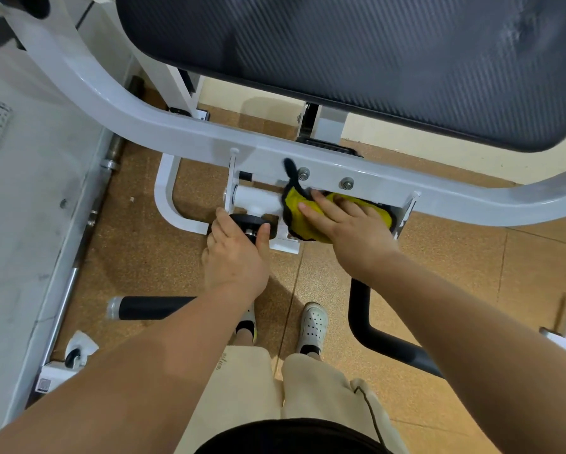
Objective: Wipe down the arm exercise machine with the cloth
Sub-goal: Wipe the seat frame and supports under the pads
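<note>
The arm exercise machine has a curved white frame [183, 132] and a large dark pad [357, 50] above it. Under the frame's bolted plate lies a yellow cloth [294, 204] with a black edge. My right hand [347, 231] presses flat on the cloth with straight fingers, against a white cylinder [258, 198] beneath the plate. My left hand [235, 257] grips a round black knob [245, 221] just left of the cloth, thumb and fingers curled round its rim.
A black foam handle [150, 308] sticks out at the lower left, and a black curved bar [367, 322] stands at the right. A white machine base [19, 224] with a small wheel [73, 353] fills the left. Cork-coloured floor and my feet are below.
</note>
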